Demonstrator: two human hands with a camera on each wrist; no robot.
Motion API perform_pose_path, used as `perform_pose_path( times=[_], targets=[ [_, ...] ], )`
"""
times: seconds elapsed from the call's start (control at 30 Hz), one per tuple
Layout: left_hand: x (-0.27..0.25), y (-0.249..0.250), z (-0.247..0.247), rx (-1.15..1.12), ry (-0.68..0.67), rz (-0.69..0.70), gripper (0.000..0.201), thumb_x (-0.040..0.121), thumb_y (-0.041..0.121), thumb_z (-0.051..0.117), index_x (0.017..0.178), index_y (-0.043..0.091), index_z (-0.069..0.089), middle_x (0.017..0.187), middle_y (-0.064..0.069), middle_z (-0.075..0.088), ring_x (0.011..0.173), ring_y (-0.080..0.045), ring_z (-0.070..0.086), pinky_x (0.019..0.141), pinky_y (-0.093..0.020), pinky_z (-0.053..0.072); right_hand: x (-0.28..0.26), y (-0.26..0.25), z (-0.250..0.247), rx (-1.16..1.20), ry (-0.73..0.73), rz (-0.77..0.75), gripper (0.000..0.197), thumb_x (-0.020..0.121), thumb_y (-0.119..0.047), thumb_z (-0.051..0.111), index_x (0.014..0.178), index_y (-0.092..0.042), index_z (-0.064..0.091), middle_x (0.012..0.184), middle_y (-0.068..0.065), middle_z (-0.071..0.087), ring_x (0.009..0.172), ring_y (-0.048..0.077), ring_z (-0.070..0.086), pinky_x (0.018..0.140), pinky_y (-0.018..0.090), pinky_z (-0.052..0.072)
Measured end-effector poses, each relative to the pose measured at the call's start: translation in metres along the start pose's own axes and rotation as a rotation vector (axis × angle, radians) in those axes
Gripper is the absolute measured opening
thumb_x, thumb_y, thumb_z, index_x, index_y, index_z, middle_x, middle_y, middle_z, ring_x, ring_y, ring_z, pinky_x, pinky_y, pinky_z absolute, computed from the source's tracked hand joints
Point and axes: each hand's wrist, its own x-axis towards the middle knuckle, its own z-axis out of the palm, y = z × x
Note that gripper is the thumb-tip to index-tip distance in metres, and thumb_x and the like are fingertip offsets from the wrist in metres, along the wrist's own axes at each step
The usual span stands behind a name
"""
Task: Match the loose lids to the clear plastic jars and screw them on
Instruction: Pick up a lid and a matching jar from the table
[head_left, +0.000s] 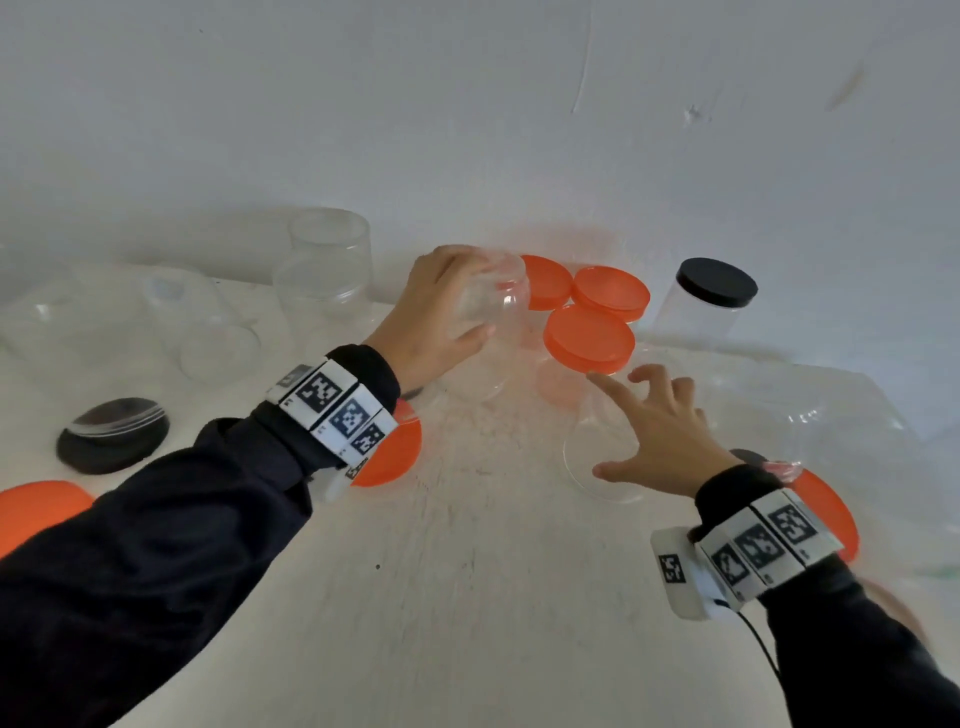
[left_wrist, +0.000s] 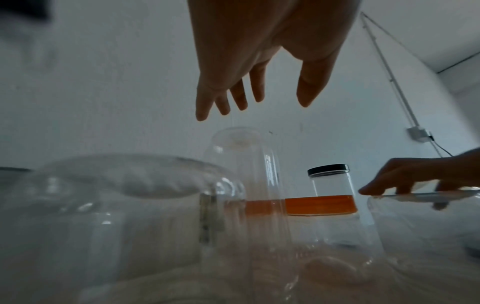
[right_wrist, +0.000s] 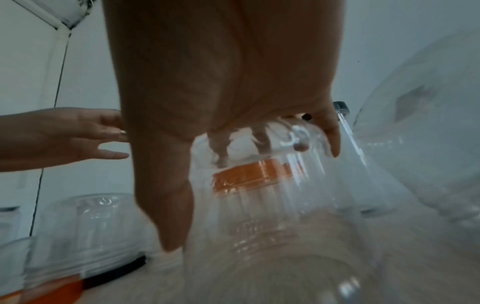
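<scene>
A tall clear jar (head_left: 501, 317) (left_wrist: 241, 164) stands mid-table with no lid on it. My left hand (head_left: 478, 293) (left_wrist: 280, 102) hovers at its top, fingers straight and spread; the left wrist view shows a gap between fingertips and jar. My right hand (head_left: 595, 423) (right_wrist: 228, 191) grips a second clear jar (head_left: 597, 467) (right_wrist: 272, 216) from above, thumb on one side and fingers on the far side. Loose lids lie about: a black one (head_left: 111, 436), an orange one (head_left: 31, 509) at the left edge, and orange ones part hidden under my left wrist (head_left: 395, 457) and right wrist (head_left: 826, 514).
Behind the hands stand three jars with orange lids (head_left: 589, 338) and one with a black lid (head_left: 717, 283). Several clear open jars (head_left: 327, 260) crowd the back left, and a large clear jar (head_left: 831, 415) lies at the right. A white wall closes the back.
</scene>
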Motion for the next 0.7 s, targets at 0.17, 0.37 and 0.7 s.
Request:
perform_pose_path(
  times=[0.17, 0.37, 0.7],
  targets=[
    [-0.042, -0.012, -0.021, 0.008, -0.112, -0.026, 0.035, 0.081, 0.029, 0.052, 0.112, 0.014, 0.055, 0.106, 0.007, 0.048, 0.102, -0.005, 0.04, 0.091, -0.004, 0.027, 0.001, -0.021, 0.002, 0.012, -0.022, -0.15, 0.089, 0.065, -0.048, 0.073, 0.137, -0.044, 0.021, 0.131, -0.001, 0.013, 0.118, 0.024, 0.017, 0.094, 0.036, 0.032],
    [-0.079, -0.028, -0.029, 0.173, -0.401, 0.067, 0.026, 0.082, 0.028, 0.05, 0.087, 0.008, 0.066, 0.089, -0.001, 0.061, 0.087, -0.01, 0.049, 0.085, -0.017, 0.037, 0.006, -0.043, 0.005, 0.04, -0.001, -0.267, 0.084, 0.065, -0.054, 0.073, 0.134, -0.042, 0.027, 0.133, -0.001, 0.015, 0.122, 0.023, 0.016, 0.099, 0.039, 0.03],
    [-0.112, -0.03, -0.029, 0.416, -0.723, -0.283, 0.053, 0.087, 0.036, 0.058, 0.133, 0.016, 0.041, 0.145, 0.002, 0.029, 0.13, -0.016, 0.03, 0.103, -0.033, 0.033, 0.008, -0.052, 0.016, 0.047, 0.111, -0.257, 0.083, 0.061, -0.053, 0.072, 0.134, -0.041, 0.034, 0.133, 0.0, 0.022, 0.122, 0.024, 0.021, 0.099, 0.039, 0.03]
  ],
)
